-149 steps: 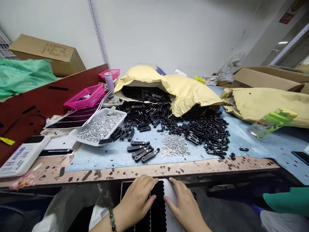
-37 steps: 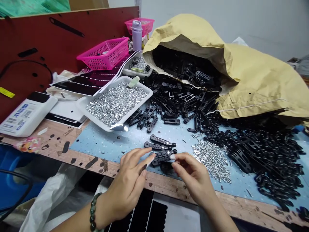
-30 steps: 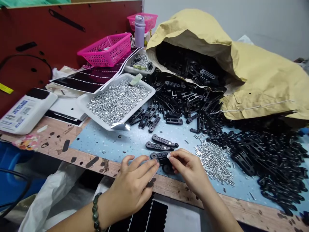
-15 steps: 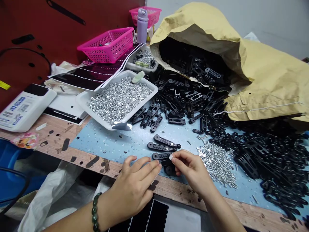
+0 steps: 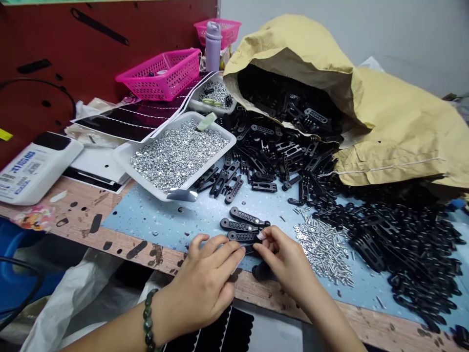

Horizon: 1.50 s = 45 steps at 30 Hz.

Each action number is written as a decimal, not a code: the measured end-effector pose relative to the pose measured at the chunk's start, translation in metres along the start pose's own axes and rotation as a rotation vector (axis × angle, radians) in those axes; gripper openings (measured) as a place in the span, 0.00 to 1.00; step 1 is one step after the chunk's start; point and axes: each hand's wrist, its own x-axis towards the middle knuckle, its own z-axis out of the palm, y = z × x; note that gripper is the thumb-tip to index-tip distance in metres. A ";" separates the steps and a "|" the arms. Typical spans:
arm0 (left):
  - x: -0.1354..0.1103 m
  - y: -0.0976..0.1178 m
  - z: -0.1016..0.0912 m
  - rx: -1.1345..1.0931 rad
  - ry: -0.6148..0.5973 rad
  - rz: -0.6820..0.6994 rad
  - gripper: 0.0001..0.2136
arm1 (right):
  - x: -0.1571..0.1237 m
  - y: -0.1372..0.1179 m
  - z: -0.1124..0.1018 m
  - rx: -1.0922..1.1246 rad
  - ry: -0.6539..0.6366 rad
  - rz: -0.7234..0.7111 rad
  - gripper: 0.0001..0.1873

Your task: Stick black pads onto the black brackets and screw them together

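The left hand (image 5: 207,278) is laid with fingers outstretched, perhaps for steadying; the right hand (image 5: 280,255) is kept with fingers curled; what is gripped cannot be told. At the latter's ten o'clock, lattice-patterned black arms (image 5: 237,225) are fanned; at three, screws (image 5: 324,250) are heaped, probably for easy reach.

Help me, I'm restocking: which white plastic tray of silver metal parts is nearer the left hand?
The larger front tray; the smaller tray sits behind it, farther from the left hand.

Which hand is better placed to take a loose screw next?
Probably the right hand: it is right beside the loose screws, while the left hand lies farther away. Whether the right is free is unclear.
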 end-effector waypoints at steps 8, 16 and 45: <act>0.001 0.001 -0.003 -0.110 -0.034 -0.080 0.18 | -0.011 -0.021 -0.007 0.025 0.022 -0.302 0.09; 0.000 0.000 -0.017 -0.299 -0.001 -0.200 0.25 | -0.013 -0.043 0.002 0.101 0.072 -0.363 0.06; -0.004 -0.011 0.002 0.059 0.024 -0.025 0.22 | 0.014 -0.010 0.013 -0.001 0.170 0.018 0.13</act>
